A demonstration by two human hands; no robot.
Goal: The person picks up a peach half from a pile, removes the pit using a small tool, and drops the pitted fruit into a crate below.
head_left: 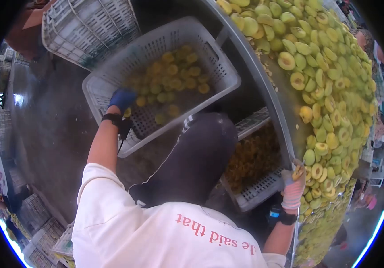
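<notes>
My left hand [122, 99], in a blue glove, is inside the near-left end of a white plastic crate [105, 91]. Motion blur smears its fingers, and a yellowish fruit piece [127, 112] shows just beside it. Halved yellow-green fruits [169, 78] lie heaped toward the crate's far side. On the right, my right hand [293, 181] wears a pink-and-white striped glove and rests by the metal table rim [272, 96]. Its fingers are closed around a brownish-yellow fruit half [297, 172]. Many green fruit halves [321, 129] cover the table beside that hand.
Another white crate [89, 29] stands behind the first. Below the table edge, a crate [259, 191] holds brown, pit-like pieces [256, 156]. My dark-trousered knee [209, 138] juts between the crates. Stacked crates [35, 210] line the left side.
</notes>
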